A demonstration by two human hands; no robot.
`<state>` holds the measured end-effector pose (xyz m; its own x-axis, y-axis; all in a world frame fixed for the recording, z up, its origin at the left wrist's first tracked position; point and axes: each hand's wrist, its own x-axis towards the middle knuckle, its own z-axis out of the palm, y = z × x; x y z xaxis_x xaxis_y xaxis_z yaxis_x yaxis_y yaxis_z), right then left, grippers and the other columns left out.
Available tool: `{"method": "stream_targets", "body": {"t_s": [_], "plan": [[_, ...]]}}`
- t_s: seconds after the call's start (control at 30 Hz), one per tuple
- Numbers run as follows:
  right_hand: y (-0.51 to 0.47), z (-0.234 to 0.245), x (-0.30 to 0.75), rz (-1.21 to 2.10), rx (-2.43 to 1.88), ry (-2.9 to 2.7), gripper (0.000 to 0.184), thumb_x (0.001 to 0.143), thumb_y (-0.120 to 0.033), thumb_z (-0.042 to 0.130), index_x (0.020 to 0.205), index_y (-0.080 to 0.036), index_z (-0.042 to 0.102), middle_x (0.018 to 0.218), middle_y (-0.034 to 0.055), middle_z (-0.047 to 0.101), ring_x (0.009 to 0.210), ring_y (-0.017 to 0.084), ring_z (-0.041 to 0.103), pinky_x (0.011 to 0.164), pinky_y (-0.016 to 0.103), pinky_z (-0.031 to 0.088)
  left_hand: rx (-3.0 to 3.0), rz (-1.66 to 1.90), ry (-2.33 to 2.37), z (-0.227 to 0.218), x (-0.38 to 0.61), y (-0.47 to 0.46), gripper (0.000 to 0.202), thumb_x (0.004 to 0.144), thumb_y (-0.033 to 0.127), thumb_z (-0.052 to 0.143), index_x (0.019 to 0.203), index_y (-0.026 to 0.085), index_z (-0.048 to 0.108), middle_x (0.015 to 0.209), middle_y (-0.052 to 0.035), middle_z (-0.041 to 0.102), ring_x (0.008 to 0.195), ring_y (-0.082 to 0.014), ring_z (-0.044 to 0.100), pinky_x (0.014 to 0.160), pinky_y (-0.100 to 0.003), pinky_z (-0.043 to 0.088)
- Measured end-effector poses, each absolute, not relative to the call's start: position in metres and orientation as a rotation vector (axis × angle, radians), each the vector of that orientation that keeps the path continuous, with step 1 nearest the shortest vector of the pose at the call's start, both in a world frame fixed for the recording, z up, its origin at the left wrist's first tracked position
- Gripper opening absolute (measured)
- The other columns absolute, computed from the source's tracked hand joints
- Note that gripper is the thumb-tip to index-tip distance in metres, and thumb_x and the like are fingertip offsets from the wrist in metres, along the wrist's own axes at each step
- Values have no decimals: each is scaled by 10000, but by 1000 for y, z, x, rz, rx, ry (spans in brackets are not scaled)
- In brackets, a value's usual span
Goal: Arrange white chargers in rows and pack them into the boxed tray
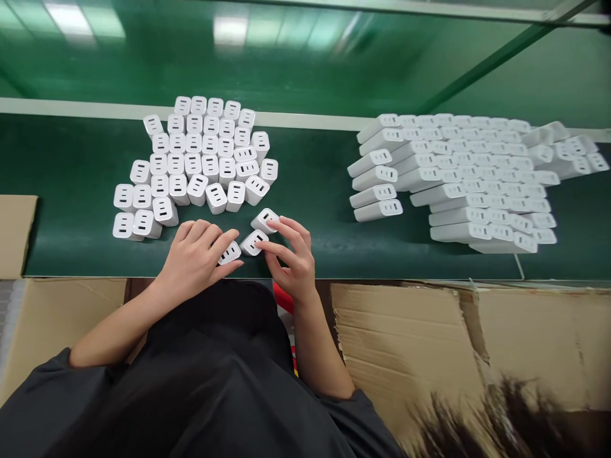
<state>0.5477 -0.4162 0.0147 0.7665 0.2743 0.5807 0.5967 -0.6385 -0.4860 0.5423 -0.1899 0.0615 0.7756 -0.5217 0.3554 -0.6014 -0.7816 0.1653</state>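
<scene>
My left hand lies near the front edge of the green belt, fingers curled over a white charger block. My right hand pinches two more white charger blocks, one under the index finger and one at the fingertips. Just beyond my hands stands a cluster of several upright white chargers, port faces up. All three blocks by my hands rest on the belt.
A large stack of white chargers lying on their sides fills the right of the belt. Flattened cardboard lies along the near edge at right, and more cardboard at left. A glossy green panel rises behind the belt.
</scene>
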Motion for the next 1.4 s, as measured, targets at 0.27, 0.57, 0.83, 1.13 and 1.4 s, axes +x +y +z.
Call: {"method": "stream_targets", "body": {"t_s": [0.27, 0.57, 0.83, 1.13, 1.4], "plan": [[-414, 14, 550, -595, -2218, -669, 246, 897, -95, 565, 928, -286, 716, 1209, 35, 687, 1249, 263, 548, 994, 477, 526, 2641, 541, -857, 54, 537, -188, 349, 885, 436, 650, 1159, 222, 628, 916, -61, 704, 932, -262, 579, 880, -432, 373], [-415, 16, 547, -532, -2223, -633, 213, 910, -127, 558, 918, -278, 708, 1179, 30, 708, 1256, 253, 541, 1005, 472, 512, 2607, 274, -951, 64, 543, -180, 363, 897, 388, 620, 1234, 252, 600, 1281, -116, 627, 1204, -308, 528, 985, -482, 334], [-411, 22, 543, -450, -2114, -750, 231, 930, -116, 509, 992, -269, 670, 1155, 20, 734, 1302, 259, 527, 1071, 528, 451, 2543, 288, -895, 58, 541, -178, 308, 924, 355, 599, 1210, 242, 604, 1154, -63, 707, 1109, -251, 591, 977, -434, 324], [-420, 23, 560, -522, -2264, -434, 386, 932, -349, 598, 1308, -263, 574, 1346, 111, 599, 1236, 294, 565, 1021, 506, 496, 2572, 292, -932, 58, 543, -179, 521, 888, 477, 622, 1339, 226, 550, 1301, -98, 651, 1211, -292, 568, 1084, -477, 307], [-422, 26, 551, -326, -2204, -486, 373, 946, -244, 581, 1318, -257, 569, 1212, 86, 651, 1027, 218, 648, 901, 392, 570, 2579, 435, -921, 50, 546, -194, 397, 912, 410, 631, 1271, 241, 618, 1164, -62, 726, 1065, -255, 643, 935, -427, 387]]}}
